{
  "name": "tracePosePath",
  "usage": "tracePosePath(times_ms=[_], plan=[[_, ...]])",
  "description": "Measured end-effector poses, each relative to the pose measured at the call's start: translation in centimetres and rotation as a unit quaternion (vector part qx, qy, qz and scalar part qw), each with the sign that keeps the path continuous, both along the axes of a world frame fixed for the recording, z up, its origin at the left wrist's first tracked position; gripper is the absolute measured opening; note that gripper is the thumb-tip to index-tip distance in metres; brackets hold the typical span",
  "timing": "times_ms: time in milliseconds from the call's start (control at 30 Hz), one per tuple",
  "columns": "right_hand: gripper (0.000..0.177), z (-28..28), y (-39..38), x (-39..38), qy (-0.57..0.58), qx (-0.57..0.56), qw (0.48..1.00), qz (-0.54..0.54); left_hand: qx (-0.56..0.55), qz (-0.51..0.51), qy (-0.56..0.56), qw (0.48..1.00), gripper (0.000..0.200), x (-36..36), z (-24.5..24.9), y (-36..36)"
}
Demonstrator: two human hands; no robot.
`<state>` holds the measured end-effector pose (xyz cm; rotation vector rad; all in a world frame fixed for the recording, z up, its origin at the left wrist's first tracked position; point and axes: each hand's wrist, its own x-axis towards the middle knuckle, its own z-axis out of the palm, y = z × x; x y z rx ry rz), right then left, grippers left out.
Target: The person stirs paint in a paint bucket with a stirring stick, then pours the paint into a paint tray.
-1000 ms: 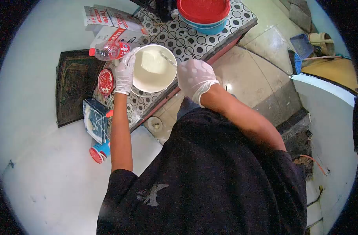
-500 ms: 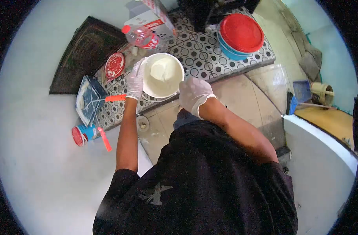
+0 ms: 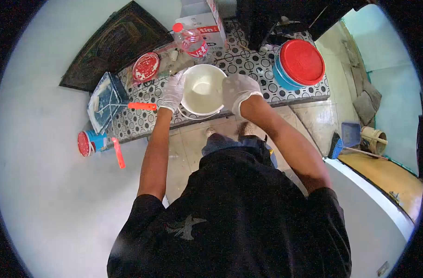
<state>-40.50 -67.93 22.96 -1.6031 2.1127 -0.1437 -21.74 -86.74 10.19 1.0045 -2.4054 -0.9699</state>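
A white bucket (image 3: 203, 107) with a pale, creamy substance inside stands near the front edge of the tiled ledge. Its wire handle hangs down on the side toward me. My left hand (image 3: 175, 91), in a thin white glove, grips the bucket's left rim. On the opposite side, my gloved right hand (image 3: 239, 91) is closed at the right rim; its fingertips are mostly hidden. Behind the bucket stands a clear plastic bottle (image 3: 190, 41) with a red cap. A red lid (image 3: 146, 67) smeared with white lies to the left.
A paint tray (image 3: 107, 102) and a roller with an orange handle (image 3: 142, 106) are at left, above a blue paint can (image 3: 93, 142). A red-lidded blue tub (image 3: 301, 62) occupies the right of the ledge. A broom (image 3: 336, 146) and dustpan (image 3: 351, 134) stand at far right.
My right hand has moved up from in front of the bucket to its right rim. The view has shifted, and the bucket's inside looks different, with a smaller pale patch.
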Motion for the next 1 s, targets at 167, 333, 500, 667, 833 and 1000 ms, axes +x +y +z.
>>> tracePosePath(times_ms=[167,333,500,667,833,1000], plan=[[0.027,0.1,-0.9,-0.2,0.026,-0.017,0.999,0.021,-0.037,0.046,-0.144,0.988,0.036,0.7,-0.5,-0.7],[0.026,-0.8,-1.6,0.3,0.009,0.018,0.997,0.074,-0.109,0.038,-0.114,0.987,0.036,0.8,-0.5,0.1],[0.021,-2.9,-2.0,0.0,0.009,-0.026,0.999,0.016,-0.106,0.044,-0.070,0.991,0.035,0.7,0.2,0.8],[0.030,-0.2,-2.1,0.3,0.013,0.036,0.993,0.113,-0.074,0.075,-0.154,0.982,0.032,0.4,2.1,2.2],[0.026,-1.7,-1.9,-0.1,0.011,-0.016,0.999,0.037,-0.154,0.059,-0.085,0.983,0.027,1.2,-0.8,2.3],[0.027,-3.1,-0.5,0.3,0.032,-0.065,0.992,0.101,-0.199,0.011,-0.182,0.963,0.032,1.8,-0.1,2.8]])
